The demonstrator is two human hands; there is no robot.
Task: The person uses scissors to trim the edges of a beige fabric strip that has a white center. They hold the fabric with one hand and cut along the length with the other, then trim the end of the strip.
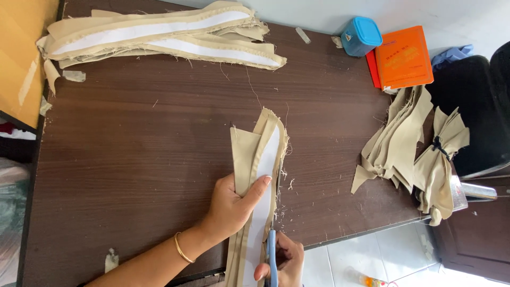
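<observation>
My left hand (234, 204) grips a long beige fabric strip (255, 149) with a white interfacing band along its middle, holding it flat near the table's front edge. My right hand (284, 263) is closed around blue-handled scissors (271, 255), whose blades lie at the strip's right edge just below my left thumb. The strip runs from the bottom of the view up toward the middle of the dark wooden table (149, 149). A gold bangle (183, 248) circles my left wrist.
A stack of similar beige and white strips (159, 34) lies at the back left. Bundles of beige pieces (409, 143) sit at the right edge. A blue lidded box (361, 36) and an orange book (404, 57) are at the back right. Loose threads lie scattered around.
</observation>
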